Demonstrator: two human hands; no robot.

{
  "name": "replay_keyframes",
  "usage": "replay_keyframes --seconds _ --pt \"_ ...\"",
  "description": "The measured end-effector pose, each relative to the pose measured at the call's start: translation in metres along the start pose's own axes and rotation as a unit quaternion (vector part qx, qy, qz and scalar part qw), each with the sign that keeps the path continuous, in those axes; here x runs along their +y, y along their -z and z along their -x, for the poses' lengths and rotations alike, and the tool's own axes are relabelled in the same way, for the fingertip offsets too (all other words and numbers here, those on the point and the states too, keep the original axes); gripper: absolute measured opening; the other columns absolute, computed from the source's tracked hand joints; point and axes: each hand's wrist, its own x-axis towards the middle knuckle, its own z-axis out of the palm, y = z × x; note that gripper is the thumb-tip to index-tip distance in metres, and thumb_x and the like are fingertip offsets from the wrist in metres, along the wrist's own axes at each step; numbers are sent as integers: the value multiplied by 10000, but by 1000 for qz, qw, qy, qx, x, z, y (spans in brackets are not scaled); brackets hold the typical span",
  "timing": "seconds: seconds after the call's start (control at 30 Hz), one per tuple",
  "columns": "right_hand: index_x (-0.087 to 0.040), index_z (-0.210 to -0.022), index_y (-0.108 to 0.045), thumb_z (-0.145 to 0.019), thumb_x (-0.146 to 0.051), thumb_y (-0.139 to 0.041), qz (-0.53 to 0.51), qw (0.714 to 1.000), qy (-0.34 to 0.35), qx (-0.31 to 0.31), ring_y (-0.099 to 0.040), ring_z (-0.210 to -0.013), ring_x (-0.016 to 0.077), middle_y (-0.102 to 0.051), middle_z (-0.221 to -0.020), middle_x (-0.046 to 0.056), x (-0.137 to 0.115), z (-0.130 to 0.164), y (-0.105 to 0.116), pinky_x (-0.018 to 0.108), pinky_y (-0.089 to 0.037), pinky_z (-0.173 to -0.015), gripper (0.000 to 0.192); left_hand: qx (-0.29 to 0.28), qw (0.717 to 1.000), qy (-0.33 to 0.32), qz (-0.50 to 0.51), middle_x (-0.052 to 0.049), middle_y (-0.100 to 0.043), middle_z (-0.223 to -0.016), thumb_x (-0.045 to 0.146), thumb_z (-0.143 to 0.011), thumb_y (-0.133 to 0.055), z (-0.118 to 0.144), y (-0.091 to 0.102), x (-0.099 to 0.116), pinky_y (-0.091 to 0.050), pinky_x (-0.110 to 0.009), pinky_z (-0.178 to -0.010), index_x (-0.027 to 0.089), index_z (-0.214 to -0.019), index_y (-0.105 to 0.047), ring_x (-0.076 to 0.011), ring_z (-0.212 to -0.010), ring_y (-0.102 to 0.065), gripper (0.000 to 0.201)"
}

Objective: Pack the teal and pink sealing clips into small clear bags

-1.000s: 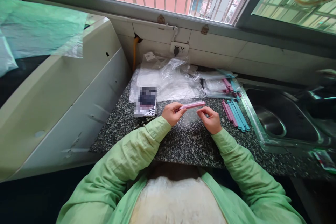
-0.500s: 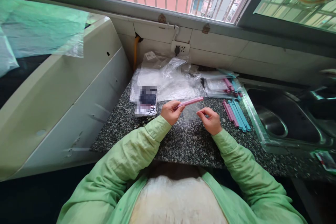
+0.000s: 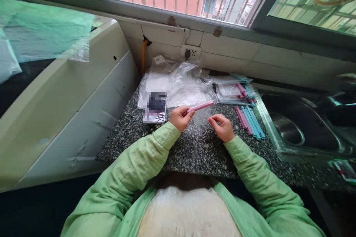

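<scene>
My left hand [image 3: 180, 117] pinches the near end of a pink sealing clip [image 3: 199, 106] between thumb and fingertips, so the stick juts out to the right and slightly upward over the granite counter [image 3: 194, 148]. My right hand [image 3: 222, 127] has thumb and forefinger pressed together on the edge of a small clear plastic bag [image 3: 202, 117] that hangs between the two hands, very hard to make out against the speckled stone.

I judge the clip light and rigid, smooth plastic that could slip or swivel if held by one end alone; a grip nearer the middle, or one at each end, would steady it. The bag looks thin, limp and slippery, best taken by its top edge.

Against the frame a second ago, the clip's free end has lifted away from my right fingers and tilted upward; then it lay nearly level with both hands meeting at it.

Further out, a row of pink and blue clips [image 3: 250, 120] lies to the right beside the sink [image 3: 280, 148], packed bags of clips [image 3: 236, 90] behind them, crumpled plastic wrapping [image 3: 178, 83] and a small card [image 3: 155, 108] to the left.
</scene>
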Motion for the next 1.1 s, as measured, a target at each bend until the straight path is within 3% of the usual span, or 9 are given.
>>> replay_keyframes --seconds 0.53,0.8,0.93,1.1 --pt "-188 -617 -527 -794 -274 -489 65 997 41 -16 -488 -628 135 -550 -596 15 0 0 -1 267 -391 -609 200 38 998 -41 25 14 -500 -568 289 -715 -544 1 0 0 -354 -186 -471 136 -670 -600 -69 -508 -432 170" --pt "-189 -647 -557 -773 -277 -523 67 996 55 -19 -512 -654 145 -596 -636 19 0 -1 -1 283 -412 -638 157 40 996 -25 82 12 -519 -592 304 -671 -597 0 -3 -2 -348 -172 -443 136 -692 -617 -59 -497 -436 170" --pt "-185 -738 -575 -753 -321 -549 75 996 42 16 -530 -700 159 -603 -701 32 5 -1 1 308 -434 -672 140 32 996 -22 83 23 -483 -568 307 -651 -617 0 -3 0 -322 -174 -423 138 -658 -604 -49 -467 -393 170" --pt "-184 -952 -551 -718 -355 -588 88 991 43 90 -524 -727 172 -588 -790 46 8 -1 3 327 -458 -678 292 20 996 -27 77 35 -428 -551 296 -641 -630 -1 -2 0 -302 -179 -423 139 -598 -569 -45 -458 -353 174"
